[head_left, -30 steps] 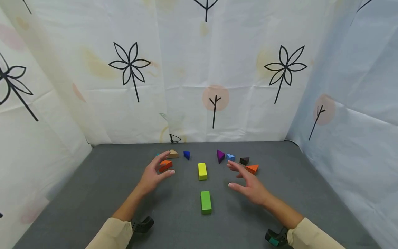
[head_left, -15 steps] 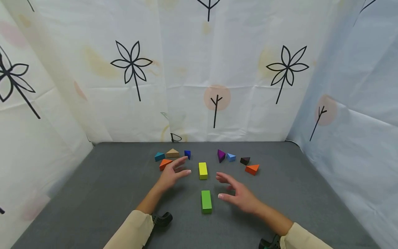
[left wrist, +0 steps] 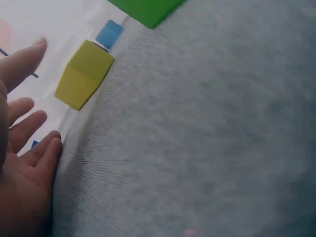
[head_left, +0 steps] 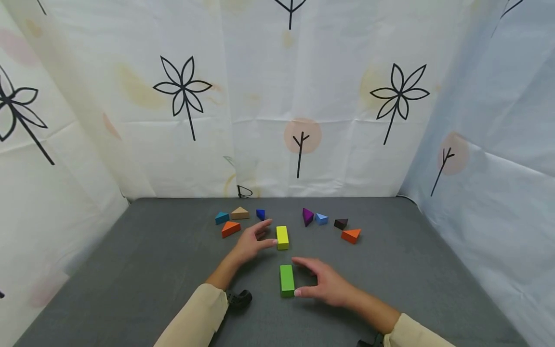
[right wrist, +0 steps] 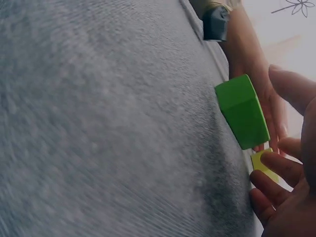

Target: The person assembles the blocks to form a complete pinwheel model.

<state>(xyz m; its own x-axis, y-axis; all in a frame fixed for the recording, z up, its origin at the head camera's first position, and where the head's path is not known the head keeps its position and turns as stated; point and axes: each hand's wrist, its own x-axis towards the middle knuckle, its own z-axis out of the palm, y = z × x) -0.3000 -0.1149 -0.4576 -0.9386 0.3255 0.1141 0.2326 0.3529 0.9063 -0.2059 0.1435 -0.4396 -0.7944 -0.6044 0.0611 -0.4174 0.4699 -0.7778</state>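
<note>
Head view: left hand by the yellow block, right hand by the green block, both open, likely spread for block width. Left wrist: yellow block, upper left. Right wrist: green block, centre right.

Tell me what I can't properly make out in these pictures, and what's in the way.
- Left wrist view: the green block, cut off by the top edge.
- Left wrist view: a blue piece, nearly all behind the left grip.
- Right wrist view: the yellow block, partly behind the right grip.
- Head view: the right wristband, cut off by the bottom edge.
</note>
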